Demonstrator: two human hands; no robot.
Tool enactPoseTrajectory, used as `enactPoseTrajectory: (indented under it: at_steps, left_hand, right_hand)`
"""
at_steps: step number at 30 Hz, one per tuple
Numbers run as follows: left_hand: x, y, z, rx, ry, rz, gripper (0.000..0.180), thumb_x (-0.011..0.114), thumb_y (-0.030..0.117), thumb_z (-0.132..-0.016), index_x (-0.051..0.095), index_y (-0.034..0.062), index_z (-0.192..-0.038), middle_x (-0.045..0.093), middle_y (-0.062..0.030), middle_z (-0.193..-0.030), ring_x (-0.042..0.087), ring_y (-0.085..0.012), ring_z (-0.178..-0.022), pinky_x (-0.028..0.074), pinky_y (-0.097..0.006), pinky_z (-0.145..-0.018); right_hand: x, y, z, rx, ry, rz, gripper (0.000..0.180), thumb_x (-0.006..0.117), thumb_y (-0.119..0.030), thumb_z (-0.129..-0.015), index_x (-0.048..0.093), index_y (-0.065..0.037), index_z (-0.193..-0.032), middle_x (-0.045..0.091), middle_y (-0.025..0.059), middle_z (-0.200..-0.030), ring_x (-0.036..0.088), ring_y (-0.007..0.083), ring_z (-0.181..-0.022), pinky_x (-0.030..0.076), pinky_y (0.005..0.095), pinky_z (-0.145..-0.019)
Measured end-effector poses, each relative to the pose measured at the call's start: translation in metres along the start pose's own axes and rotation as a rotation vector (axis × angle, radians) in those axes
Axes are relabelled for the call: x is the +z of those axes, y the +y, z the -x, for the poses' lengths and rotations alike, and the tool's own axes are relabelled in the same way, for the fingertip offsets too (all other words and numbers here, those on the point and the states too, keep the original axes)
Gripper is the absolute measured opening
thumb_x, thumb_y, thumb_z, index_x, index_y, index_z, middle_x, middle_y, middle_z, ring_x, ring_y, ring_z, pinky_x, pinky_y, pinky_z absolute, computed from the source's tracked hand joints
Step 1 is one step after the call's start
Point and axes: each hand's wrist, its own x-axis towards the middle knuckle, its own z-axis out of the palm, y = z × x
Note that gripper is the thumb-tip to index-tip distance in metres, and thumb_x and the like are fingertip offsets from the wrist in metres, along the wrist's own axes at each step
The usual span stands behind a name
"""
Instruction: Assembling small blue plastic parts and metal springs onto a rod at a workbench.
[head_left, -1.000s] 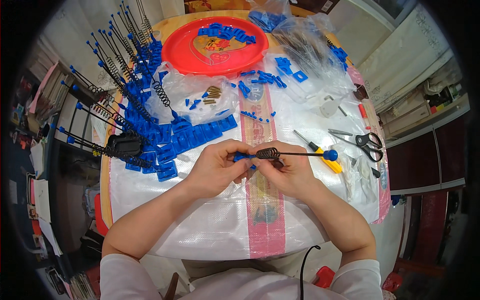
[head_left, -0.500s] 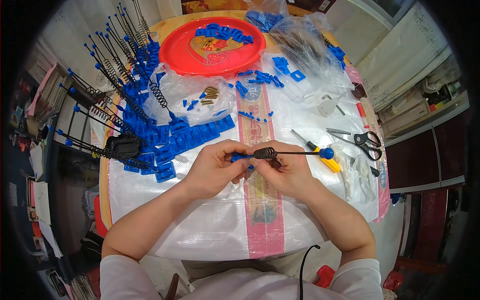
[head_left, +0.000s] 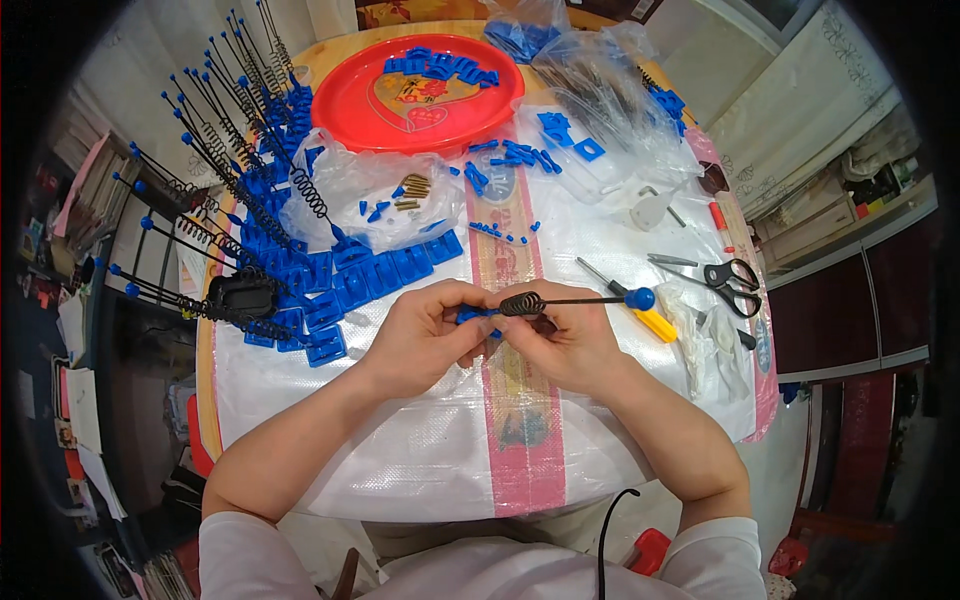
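Close together over the middle of the table, both my hands work on one small assembly. Fingers of my left hand (head_left: 425,335) pinch a blue plastic piece (head_left: 474,315), mostly covered by the fingertips. My right hand (head_left: 562,342) is closed at the joint where a black coil spring (head_left: 521,304) meets that piece. From the spring a thin black rod runs rightward over my right hand and ends in a blue ball (head_left: 640,299). Finished-looking spring rods with blue bases (head_left: 352,287) stand or lie in rows beyond my left hand.
A red round tray (head_left: 335,120) with blue parts stands at the back. Brass pins (head_left: 414,188) lie on a plastic bag, with loose blue pieces (head_left: 520,153) nearby. To the right are a yellow-handled screwdriver (head_left: 655,323), scissors (head_left: 735,280) and white gloves (head_left: 710,350). A black box (head_left: 243,293) sits left.
The view has shifted slightly, so the table's contents sit a little further left. The spring has turned a little at my fingertips; both hands keep their grip.
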Motion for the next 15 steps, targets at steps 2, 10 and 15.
enactPoseTrajectory:
  at_steps: [2, 10, 15]
  left_hand:
    - [-0.0001, -0.0005, 0.0003, 0.007, 0.001, 0.013, 0.022, 0.057, -0.003, -0.094, 0.060, -0.0034, -0.116, 0.064, -0.0062, -0.086, 0.058, -0.0091, -0.068, 0.047, -0.023, -0.059]
    - [0.0020, 0.0033, 0.0008, 0.009, 0.008, 0.012, 0.022, 0.057, -0.003, -0.093, 0.060, -0.0037, -0.115, 0.064, -0.0062, -0.086, 0.058, -0.0093, -0.069, 0.047, -0.023, -0.058]
    - [-0.0005, 0.0000, 0.0003, 0.017, 0.006, 0.002, 0.022, 0.057, -0.003, -0.093, 0.060, -0.0041, -0.115, 0.064, -0.0061, -0.085, 0.058, -0.0091, -0.068, 0.047, -0.023, -0.058]
  right_hand:
    - [0.0003, 0.0004, 0.0001, -0.007, 0.002, -0.005, 0.020, 0.067, -0.004, -0.086, 0.068, -0.001, -0.105, 0.069, 0.0106, -0.082, 0.069, 0.0161, -0.067, 0.054, 0.0268, -0.059]
    - [-0.0017, 0.0018, -0.0001, -0.037, 0.000, 0.062, 0.022, 0.069, -0.005, -0.085, 0.068, -0.001, -0.106, 0.068, 0.0111, -0.081, 0.068, 0.0163, -0.065, 0.053, 0.0281, -0.057]
    - [-0.0015, -0.0019, -0.0007, -0.014, -0.011, 0.047, 0.021, 0.069, -0.004, -0.084, 0.068, -0.001, -0.105, 0.068, 0.0110, -0.080, 0.068, 0.0164, -0.065, 0.053, 0.0279, -0.057]
